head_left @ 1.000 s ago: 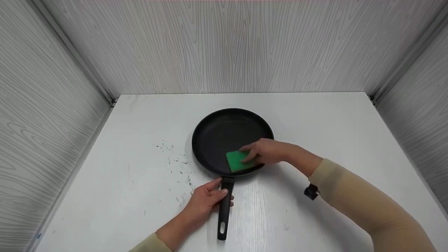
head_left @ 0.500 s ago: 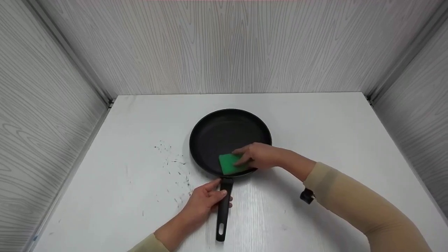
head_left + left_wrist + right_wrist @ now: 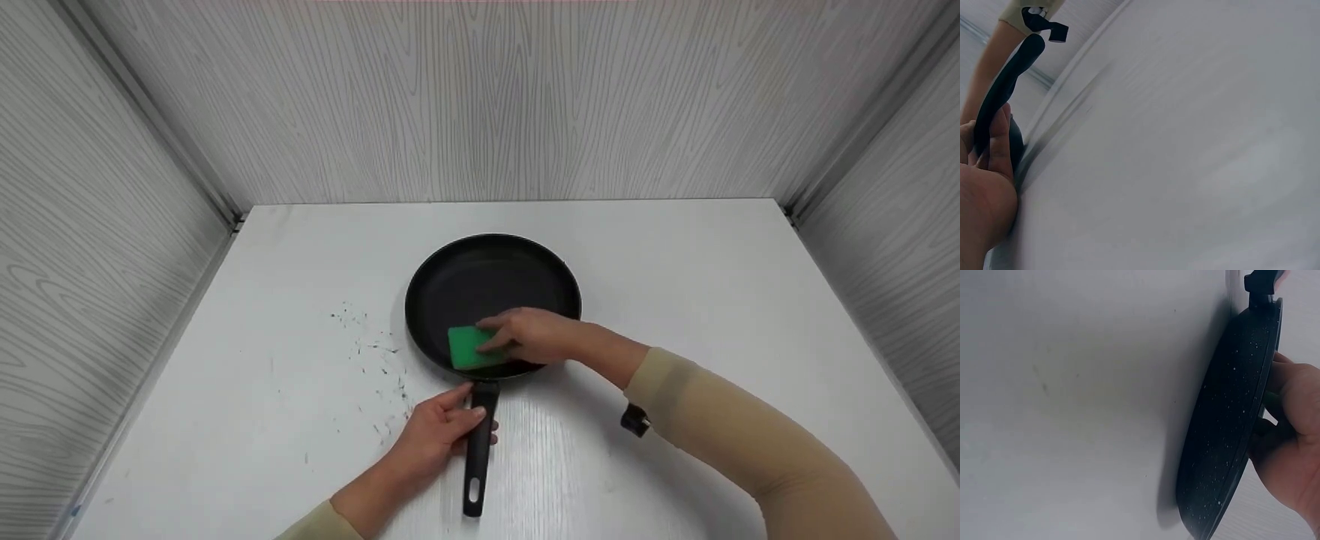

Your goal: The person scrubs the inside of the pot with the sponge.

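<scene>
A black frying pan (image 3: 487,277) lies on the white table, its handle (image 3: 477,457) pointing toward me. My left hand (image 3: 435,431) grips that handle near the pan, thumb on top and fingers wrapped beneath; the left wrist view shows the handle (image 3: 1008,79) rising out of the hand (image 3: 988,191). Inside the pan, close to the handle end, my right hand (image 3: 529,336) holds a green scouring sponge (image 3: 466,347) by its right part, fingers spread over it. In the right wrist view the speckled pan side (image 3: 1227,416) hides most of the sponge, and the hand (image 3: 1297,422) reaches over the rim.
Dark crumbs and smears (image 3: 382,367) are scattered on the table (image 3: 675,285) left of the pan. Wood-patterned panels (image 3: 480,97) enclose the table at the back and both sides. A small black device (image 3: 636,420) is strapped at the right wrist.
My right hand has slid the sponge leftward along the near inside of the pan. The left hand keeps its grip on the handle, and the pan stays nearly in place.
</scene>
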Demonstrator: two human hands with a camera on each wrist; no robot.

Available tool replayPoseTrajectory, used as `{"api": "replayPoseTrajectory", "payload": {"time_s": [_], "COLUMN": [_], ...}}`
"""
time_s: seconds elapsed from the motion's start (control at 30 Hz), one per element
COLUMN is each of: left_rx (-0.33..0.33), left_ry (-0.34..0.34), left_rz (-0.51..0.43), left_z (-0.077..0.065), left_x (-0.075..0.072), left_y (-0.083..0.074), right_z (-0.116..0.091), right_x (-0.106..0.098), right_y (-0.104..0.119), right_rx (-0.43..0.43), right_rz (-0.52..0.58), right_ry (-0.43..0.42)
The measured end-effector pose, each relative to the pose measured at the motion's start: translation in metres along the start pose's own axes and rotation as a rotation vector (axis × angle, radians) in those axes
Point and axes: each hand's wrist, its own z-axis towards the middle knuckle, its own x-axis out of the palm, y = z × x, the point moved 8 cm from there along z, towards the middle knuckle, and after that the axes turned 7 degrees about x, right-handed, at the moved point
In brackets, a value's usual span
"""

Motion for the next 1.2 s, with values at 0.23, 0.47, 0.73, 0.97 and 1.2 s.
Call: {"api": "replayPoseTrajectory", "payload": {"time_s": [0.23, 0.47, 0.73, 0.97, 1.2], "left_rx": [0.002, -0.003, -0.003, 0.008, -0.005], "left_ry": [0.002, -0.007, -0.001, -0.005, -0.022], "left_rz": [0.007, -0.005, -0.025, -0.028, -0.006], "left_z": [0.001, 0.000, 0.000, 0.001, -0.001], "left_x": [0.001, 0.000, 0.000, 0.001, 0.000], "left_y": [0.000, 0.001, 0.001, 0.001, 0.001], "right_z": [0.016, 0.031, 0.047, 0.055, 0.059], "right_x": [0.001, 0.000, -0.002, -0.004, -0.006], "right_y": [0.004, 0.004, 0.000, -0.006, -0.011], "right_rx": [0.011, 0.021, 0.082, 0.150, 0.201], "right_rz": [-0.013, -0.008, -0.015, -0.044, -0.056], "right_ry": [-0.011, -0.046, -0.056, -0.059, -0.062]}}
